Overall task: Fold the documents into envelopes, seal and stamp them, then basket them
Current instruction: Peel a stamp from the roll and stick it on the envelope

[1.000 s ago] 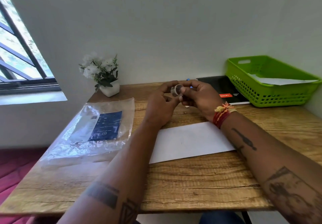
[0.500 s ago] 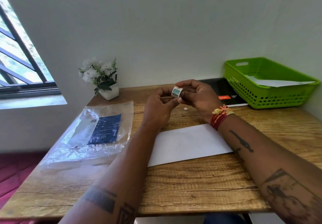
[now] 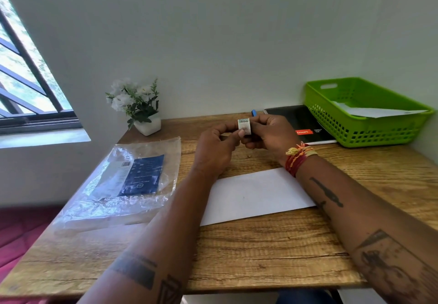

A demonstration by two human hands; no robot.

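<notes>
A small roll of stamps [image 3: 244, 126] is held up over the back of the wooden desk [image 3: 272, 251]. My right hand [image 3: 272, 135] grips the roll from the right. The thumb and fingers of my left hand [image 3: 216, 148] pinch its lower left edge. A white envelope [image 3: 256, 194] lies flat on the desk below both hands, partly under my forearms. At the back right stands a green basket [image 3: 369, 128] with a white envelope [image 3: 379, 112] lying in it.
A clear plastic packet [image 3: 123, 183] with a blue-labelled insert lies on the left of the desk. A white pot of flowers [image 3: 142, 112] stands at the back left. A black notebook [image 3: 301, 123] lies beside the basket, a blue pen tip [image 3: 254, 112] behind my hands.
Both hands have kept the stamp roll between them and turned it, so that its printed outer face shows instead of its open core. The envelope has not moved.
</notes>
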